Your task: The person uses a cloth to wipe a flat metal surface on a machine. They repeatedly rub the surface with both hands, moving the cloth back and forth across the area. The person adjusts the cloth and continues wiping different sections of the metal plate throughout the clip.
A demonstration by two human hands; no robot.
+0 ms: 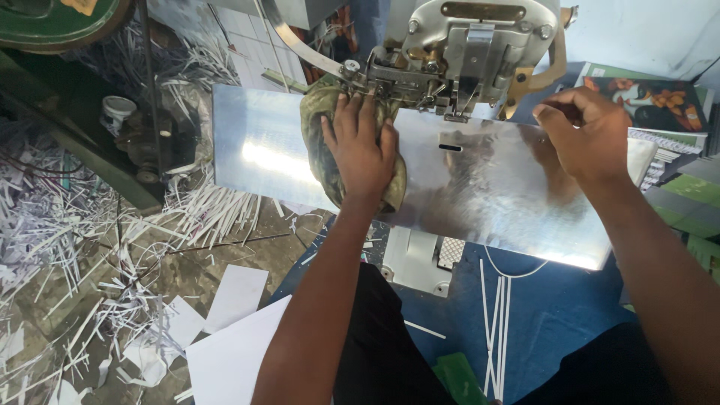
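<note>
Paper-strewn floor (90, 247), white wall (637, 30)

- White paper strips (67, 247) lie heaped over the floor at left.
- Blank white sheets (232, 352) lie near the strips.
- A small white pot (118, 111) stands beside a dark frame.
- Colourful printed covers (660, 105) are stacked at far right.

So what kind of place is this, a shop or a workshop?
Probably a small paper-binding or print-finishing workshop. A metal machine stands over a shiny steel plate, paper strips litter the floor, and the left hand presses a rag on the plate.
</note>
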